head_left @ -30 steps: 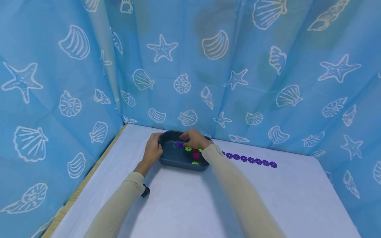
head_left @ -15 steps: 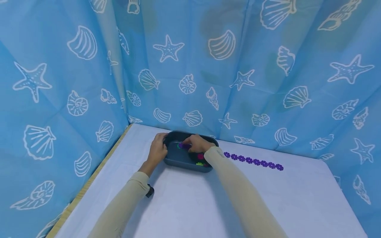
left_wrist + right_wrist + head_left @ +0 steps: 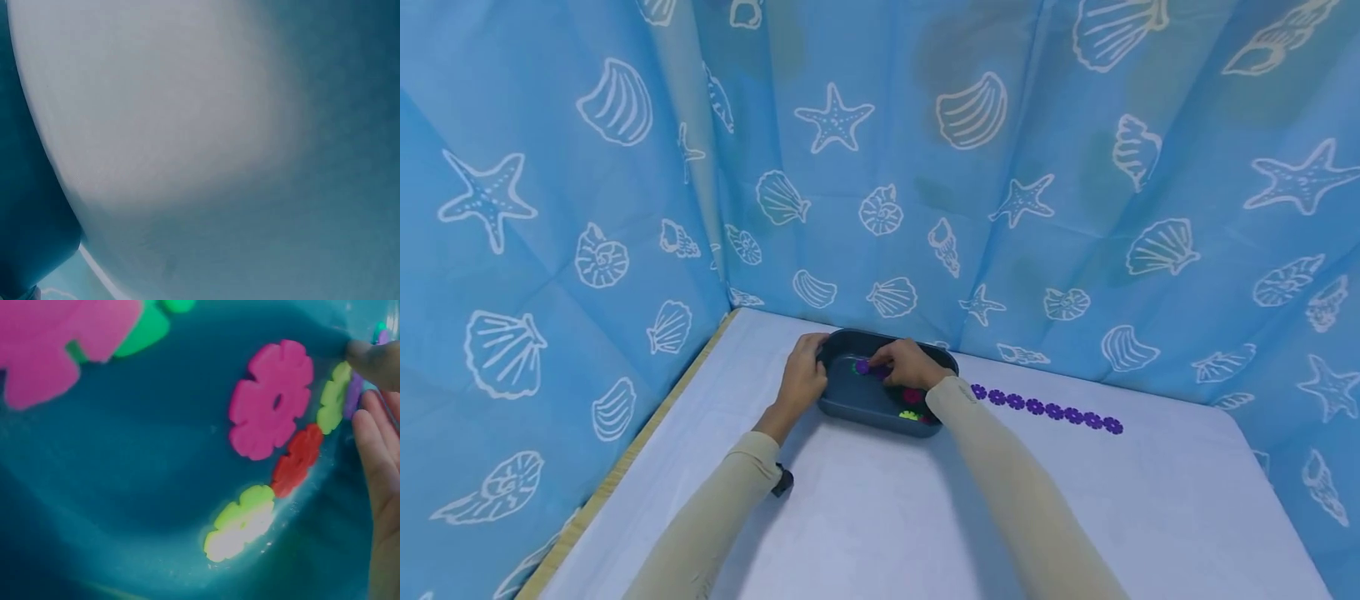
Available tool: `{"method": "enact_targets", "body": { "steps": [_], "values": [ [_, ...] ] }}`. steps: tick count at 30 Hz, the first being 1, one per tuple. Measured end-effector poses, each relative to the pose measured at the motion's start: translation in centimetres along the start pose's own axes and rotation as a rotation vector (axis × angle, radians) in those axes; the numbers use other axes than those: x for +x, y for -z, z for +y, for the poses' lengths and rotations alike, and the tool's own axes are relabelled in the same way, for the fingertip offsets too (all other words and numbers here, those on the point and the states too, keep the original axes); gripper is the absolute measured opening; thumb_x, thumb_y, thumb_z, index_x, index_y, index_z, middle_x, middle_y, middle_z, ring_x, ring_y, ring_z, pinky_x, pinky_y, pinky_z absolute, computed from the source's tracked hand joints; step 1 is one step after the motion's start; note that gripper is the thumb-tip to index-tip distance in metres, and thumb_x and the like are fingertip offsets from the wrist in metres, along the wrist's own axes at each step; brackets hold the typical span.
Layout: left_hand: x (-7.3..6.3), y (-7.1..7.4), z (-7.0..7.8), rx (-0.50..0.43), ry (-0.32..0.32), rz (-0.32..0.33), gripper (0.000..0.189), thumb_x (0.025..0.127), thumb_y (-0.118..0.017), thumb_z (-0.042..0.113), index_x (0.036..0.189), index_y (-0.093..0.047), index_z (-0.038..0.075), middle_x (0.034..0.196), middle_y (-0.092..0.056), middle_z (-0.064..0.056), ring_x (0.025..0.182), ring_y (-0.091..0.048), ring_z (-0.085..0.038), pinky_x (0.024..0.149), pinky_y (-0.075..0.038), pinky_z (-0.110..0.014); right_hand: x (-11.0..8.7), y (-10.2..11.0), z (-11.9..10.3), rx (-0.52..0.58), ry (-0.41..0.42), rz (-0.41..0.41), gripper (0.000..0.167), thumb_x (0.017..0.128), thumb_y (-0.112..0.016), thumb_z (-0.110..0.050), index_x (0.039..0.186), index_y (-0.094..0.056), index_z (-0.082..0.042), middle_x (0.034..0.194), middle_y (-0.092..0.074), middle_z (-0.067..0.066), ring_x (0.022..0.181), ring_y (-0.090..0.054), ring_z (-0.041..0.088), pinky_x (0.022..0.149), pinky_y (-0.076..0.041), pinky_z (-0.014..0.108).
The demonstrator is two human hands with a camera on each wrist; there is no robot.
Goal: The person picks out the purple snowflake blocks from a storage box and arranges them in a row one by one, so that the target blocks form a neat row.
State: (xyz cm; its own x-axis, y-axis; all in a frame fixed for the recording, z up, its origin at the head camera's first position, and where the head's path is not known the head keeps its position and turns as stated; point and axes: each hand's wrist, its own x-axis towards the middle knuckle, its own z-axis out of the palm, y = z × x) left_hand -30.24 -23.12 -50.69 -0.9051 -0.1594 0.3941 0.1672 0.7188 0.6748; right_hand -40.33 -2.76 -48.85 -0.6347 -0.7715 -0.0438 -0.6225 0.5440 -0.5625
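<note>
A dark grey tray (image 3: pixel 865 408) stands near the back of the white table. My left hand (image 3: pixel 801 377) grips its left end; the left wrist view shows the tray's side (image 3: pixel 34 187) but no fingers. My right hand (image 3: pixel 912 365) reaches into the tray from the right, thumb and fingers pinching a purple flower-shaped piece (image 3: pixel 862 367). In the right wrist view, a pink flower piece (image 3: pixel 273 400), a red one (image 3: pixel 298 460) and a yellow-green one (image 3: pixel 240 522) lie in the tray. Part of the tray floor is hidden under my right hand.
Several purple flower pieces (image 3: pixel 1054 412) form a line on the white tablecloth (image 3: pixel 880 517), right of the tray. A blue curtain (image 3: pixel 880 167) with white shell prints hangs behind and at both sides. The table's wooden edge (image 3: pixel 625 454) shows at left.
The head view has shifted, so everything sits slightly farther right. My right fingers have closed in on the purple piece in the tray. My left hand keeps its grip on the tray.
</note>
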Motion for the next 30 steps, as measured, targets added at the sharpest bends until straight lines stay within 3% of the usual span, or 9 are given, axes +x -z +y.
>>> {"method": "enact_targets", "body": {
  "steps": [7,19,30],
  "values": [
    [0.14,-0.09,-0.04,-0.007,-0.002,-0.01,0.047,0.086,-0.051,-0.018,0.131,-0.051,-0.006,0.13,-0.05,-0.018,0.126,-0.05,-0.027,0.108,-0.043,-0.026,0.16,-0.23,0.68,-0.005,0.008,0.032,0.038,0.078,-0.078,0.002,0.115,-0.072,-0.007,0.114,-0.07,0.003,0.106,-0.065,0.018,0.089,-0.058,0.028],
    [-0.09,0.01,-0.1,-0.002,-0.021,0.008,0.046,0.085,-0.051,-0.019,0.13,-0.052,-0.007,0.129,-0.05,-0.019,0.125,-0.051,-0.029,0.108,-0.044,-0.027,0.28,0.13,0.38,-0.093,0.025,-0.012,0.039,0.08,-0.075,0.004,0.118,-0.07,-0.004,0.117,-0.069,0.007,0.109,-0.064,0.02,0.094,-0.056,0.032],
    [-0.06,0.06,0.08,0.018,-0.005,-0.002,0.046,0.086,-0.052,-0.017,0.13,-0.052,-0.006,0.129,-0.051,-0.019,0.125,-0.051,-0.028,0.108,-0.044,-0.028,0.34,-0.51,0.31,-0.081,0.03,0.022,0.036,0.081,-0.075,0.0,0.117,-0.069,-0.001,0.117,-0.068,0.009,0.106,-0.065,0.021,0.093,-0.056,0.033]
  ]
}}
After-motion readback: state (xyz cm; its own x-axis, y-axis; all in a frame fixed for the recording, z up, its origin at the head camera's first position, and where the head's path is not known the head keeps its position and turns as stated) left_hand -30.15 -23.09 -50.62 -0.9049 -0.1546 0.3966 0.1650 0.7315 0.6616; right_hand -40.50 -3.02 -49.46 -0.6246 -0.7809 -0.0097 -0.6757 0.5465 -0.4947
